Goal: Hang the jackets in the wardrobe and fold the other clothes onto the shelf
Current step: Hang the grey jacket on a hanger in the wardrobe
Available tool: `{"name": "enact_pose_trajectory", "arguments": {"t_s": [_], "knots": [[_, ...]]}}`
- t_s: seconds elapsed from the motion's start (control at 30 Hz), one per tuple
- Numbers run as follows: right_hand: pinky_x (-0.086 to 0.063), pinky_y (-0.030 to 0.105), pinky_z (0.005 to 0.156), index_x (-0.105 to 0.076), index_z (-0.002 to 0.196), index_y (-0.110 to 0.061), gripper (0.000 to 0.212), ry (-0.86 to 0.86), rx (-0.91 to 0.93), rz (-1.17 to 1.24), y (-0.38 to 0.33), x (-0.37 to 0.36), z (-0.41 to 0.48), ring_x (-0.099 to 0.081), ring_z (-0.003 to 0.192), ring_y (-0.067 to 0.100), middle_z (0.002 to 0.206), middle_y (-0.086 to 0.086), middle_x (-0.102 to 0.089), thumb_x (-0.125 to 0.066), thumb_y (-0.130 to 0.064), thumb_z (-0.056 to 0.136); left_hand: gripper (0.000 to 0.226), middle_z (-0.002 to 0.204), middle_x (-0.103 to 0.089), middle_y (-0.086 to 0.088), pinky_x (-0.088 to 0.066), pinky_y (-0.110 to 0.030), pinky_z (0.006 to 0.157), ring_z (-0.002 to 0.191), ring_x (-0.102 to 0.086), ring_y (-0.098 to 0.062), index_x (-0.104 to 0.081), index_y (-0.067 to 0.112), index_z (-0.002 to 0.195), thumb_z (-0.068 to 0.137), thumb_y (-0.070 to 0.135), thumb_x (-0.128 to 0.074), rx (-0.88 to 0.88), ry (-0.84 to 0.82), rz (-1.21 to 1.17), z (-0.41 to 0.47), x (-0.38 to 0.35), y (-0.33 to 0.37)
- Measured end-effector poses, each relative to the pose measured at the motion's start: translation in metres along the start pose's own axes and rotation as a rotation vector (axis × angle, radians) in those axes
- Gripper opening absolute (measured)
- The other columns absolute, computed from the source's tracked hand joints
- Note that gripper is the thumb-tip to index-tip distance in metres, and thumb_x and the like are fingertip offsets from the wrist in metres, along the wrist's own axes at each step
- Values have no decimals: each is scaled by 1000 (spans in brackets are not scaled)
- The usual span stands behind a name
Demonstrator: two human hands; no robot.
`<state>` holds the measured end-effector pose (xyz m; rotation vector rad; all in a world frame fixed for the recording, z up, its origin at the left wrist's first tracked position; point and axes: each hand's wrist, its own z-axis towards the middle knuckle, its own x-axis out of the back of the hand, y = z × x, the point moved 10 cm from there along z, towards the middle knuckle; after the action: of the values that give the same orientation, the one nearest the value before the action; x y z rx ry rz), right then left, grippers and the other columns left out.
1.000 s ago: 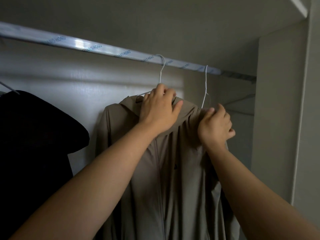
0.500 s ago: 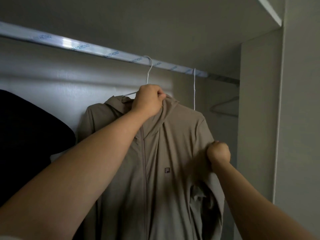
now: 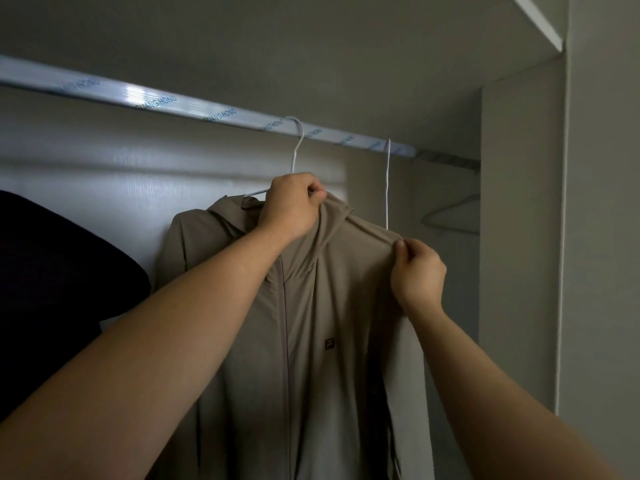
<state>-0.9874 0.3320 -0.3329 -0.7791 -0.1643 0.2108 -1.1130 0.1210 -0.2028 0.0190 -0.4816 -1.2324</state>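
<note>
Inside the wardrobe [image 3: 519, 271], along one rail [image 3: 207, 112]: one dark garment [image 3: 52, 289] at left, one tan jacket [image 3: 311, 341] already hung beside it. Grips the collar top with curled left hand [image 3: 291, 206]; pinches shoulder fabric with right hand [image 3: 417, 271], just risen from the sleeve. Probably final straightening. Three hangers: loaded hanger [image 3: 294, 157], second hanger [image 3: 388, 185], shadowed hanger [image 3: 450, 210].

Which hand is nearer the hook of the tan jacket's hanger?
Left. The left hand grips the collar below the hook; the right hand pinches the jacket shoulder, lower and farther right.
</note>
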Motion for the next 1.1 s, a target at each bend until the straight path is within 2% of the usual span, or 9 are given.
{"name": "enact_pose_trajectory", "arguments": {"t_s": [0.17, 0.23, 0.3, 0.47, 0.63, 0.77, 0.87, 0.97, 1.1], "knots": [[-41, 33, 74, -67, 94, -5, 34, -65, -152, -20, 29, -11, -13, -62, 93, 35, 83, 6, -61, -43, -27, 106, 6, 92, -74, -1, -53, -32, 86, 90, -67, -20, -75, 17, 88, 91, 19, -70, 33, 43, -27, -1, 2, -10], [-46, 41, 87, -65, 102, -8, 30, -56, -204, -62, 24, -12, -13, -59, 105, 39, 103, 14, -64, -41, -25, 105, 8, 93, -74, 1, -54, -34, 87, 91, -67, -19, -75, 17, 89, 92, 21, -69, 28, 39, -33, -3, 1, -10], [-35, 50, 106, -60, 126, -16, 33, -15, -227, -176, 13, -9, -13, -48, 124, 39, 132, 15, -54, -41, -19, 100, 10, 95, -73, 4, -54, -32, 85, 90, -66, -14, -75, 18, 91, 92, 26, -68, -13, 13, -41, -5, 1, -4], [-20, 51, 115, -48, 145, -19, 45, 38, 177, -250, -64, -20, -19, -36, 137, 29, 146, 8, -46, -40, -22, 101, 22, 87, -65, 10, -39, -16, 63, 74, -57, -8, -68, 21, 88, 98, 36, -56, -152, 175, 38, -8, 41, -2], [-15, 54, 120, -51, 142, -18, 45, -73, 507, -390, -133, -66, -36, -42, 135, 27, 141, 7, -53, -43, -28, 99, 23, 101, -69, -5, -42, -30, 78, 97, -61, -26, -70, 16, 93, 98, 18, -47, 168, 371, 58, -23, 91, -86], [-32, 47, 110, -64, 124, -9, 42, -64, 801, -327, -187, -94, -71, -46, 129, 35, 134, 15, -56, -57, -20, 84, 36, 120, -67, -9, -42, -44, 99, 116, -55, -36, -69, 21, 116, 99, 16, -39, 438, 393, 213, -60, 103, -146], [-37, 41, 93, -67, 112, -8, 33, -153, 923, -326, -215, -126, -89, -54, 112, 34, 116, 12, -61, -57, -19, 83, 30, 112, -66, -13, -48, -43, 91, 107, -59, -39, -65, 16, 109, 100, 16, -37, 609, 347, 175, -86, 95, -190], [-35, 42, 86, -63, 114, -13, 29, -239, 876, -413, -228, -155, -84, -53, 105, 34, 111, 9, -60, -50, -28, 92, 27, 99, -64, -13, -48, -37, 74, 90, -61, -34, -59, 10, 98, 105, 20, -35, 594, 346, 35, -101, 82, -209], [-36, 43, 77, -52, 112, -15, 30, -351, 773, -493, -227, -182, -70, -59, 98, 36, 106, 11, -62, -51, -40, 94, 28, 91, -62, -17, -50, -43, 74, 85, -60, -36, -58, 6, 92, 105, 19, -37, 494, 362, -35, -108, 77, -215]]}}
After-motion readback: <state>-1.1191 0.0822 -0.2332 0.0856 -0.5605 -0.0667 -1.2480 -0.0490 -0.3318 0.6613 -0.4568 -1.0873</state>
